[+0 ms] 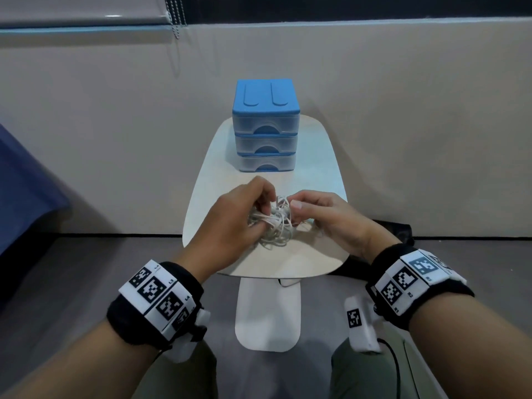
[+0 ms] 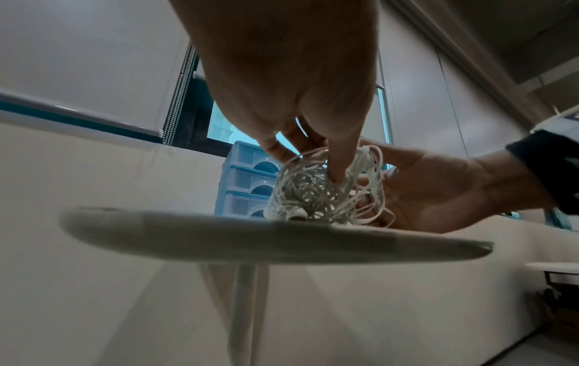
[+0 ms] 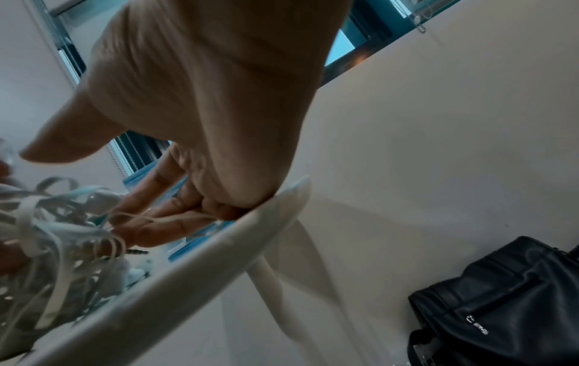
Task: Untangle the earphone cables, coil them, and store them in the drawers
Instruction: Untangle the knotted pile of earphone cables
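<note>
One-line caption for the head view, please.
Both hands, left hand and right hand, pick at a tangled earphone cables bundle on the white table, closed blue drawer unit behind.

the drawers (image 1: 266,125) stand at the far end of the tabletop (image 1: 322,174), three stacked one upon another, all closed, fronts facing the person, with the wall directly behind. the earphone cables (image 1: 273,223) lie in one tangled heap on the near half of the tabletop, before the drawers and apart from them. the left hand (image 1: 230,223) is at the heap's left side, the right hand (image 1: 331,217) at its right, both in among the strands. a bag (image 3: 501,304) sits on the floor right of the tabletop, against the wall.
</note>
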Tool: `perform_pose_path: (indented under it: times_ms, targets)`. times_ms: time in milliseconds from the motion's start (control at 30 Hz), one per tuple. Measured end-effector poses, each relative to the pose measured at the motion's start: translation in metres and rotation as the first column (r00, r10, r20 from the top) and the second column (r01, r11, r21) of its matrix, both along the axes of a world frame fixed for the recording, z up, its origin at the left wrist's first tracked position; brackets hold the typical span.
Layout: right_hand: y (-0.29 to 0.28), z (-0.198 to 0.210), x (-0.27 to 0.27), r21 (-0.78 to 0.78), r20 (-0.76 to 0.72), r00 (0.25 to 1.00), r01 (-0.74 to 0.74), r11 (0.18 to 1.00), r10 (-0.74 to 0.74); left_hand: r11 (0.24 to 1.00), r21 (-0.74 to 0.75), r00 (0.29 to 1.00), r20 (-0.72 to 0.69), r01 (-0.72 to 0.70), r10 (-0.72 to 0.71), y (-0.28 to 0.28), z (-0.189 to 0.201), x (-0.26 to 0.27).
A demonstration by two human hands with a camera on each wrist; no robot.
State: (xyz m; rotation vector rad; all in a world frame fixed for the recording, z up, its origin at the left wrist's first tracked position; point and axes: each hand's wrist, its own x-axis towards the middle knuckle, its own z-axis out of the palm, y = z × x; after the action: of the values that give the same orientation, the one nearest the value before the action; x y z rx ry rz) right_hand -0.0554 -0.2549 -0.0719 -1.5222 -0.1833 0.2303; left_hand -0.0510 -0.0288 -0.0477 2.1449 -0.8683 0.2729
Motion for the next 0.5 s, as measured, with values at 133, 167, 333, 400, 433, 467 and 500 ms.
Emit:
perform_pose_path:
  times_ms: [133, 167, 333, 400, 433, 467, 500]
  targets:
    - [0.004, 0.0, -0.003, -0.003, -0.05, 0.999, -0.019, 1.0, 0.019, 0.992, -0.01, 0.99, -0.063, 0.124, -0.124, 0.005, 0.001, -0.004]
    - [0.004, -0.001, -0.002, 0.001, -0.053, 0.998, -0.018, 1.0, 0.018, 0.989, -0.07, 0.987, -0.09, 0.131, -0.137, 0.007, 0.004, -0.004]
    - [0.002, -0.002, -0.002, -0.044, -0.048, 0.999, -0.021, 0.999, 0.019, 0.98, -0.12, 0.979, -0.142, -0.161, 0.144, 0.02, 0.006, 0.011]
    - [0.001, -0.003, -0.001, -0.046, -0.03, 0.999, -0.024, 0.999, 0.023, 0.98, 0.056, 0.938, -0.281, -0.193, 0.201, 0.024, 0.004, 0.018]
    - [0.0, -0.003, -0.001, -0.043, -0.019, 1.0, -0.023, 0.999, 0.022, 0.979, 0.117, 0.91, -0.365, -0.167, 0.199, 0.026, 0.004, 0.019]
    - [0.0, -0.004, -0.001, -0.04, -0.011, 1.0, -0.019, 0.999, 0.018, 0.982, 0.136, 0.877, -0.446, -0.133, 0.181, 0.027, 0.003, 0.02]
    - [0.0, -0.004, -0.001, -0.039, -0.007, 1.0, -0.011, 0.999, 0.011, 0.987, 0.125, 0.84, -0.52, -0.102, 0.153, 0.027, 0.002, 0.02]
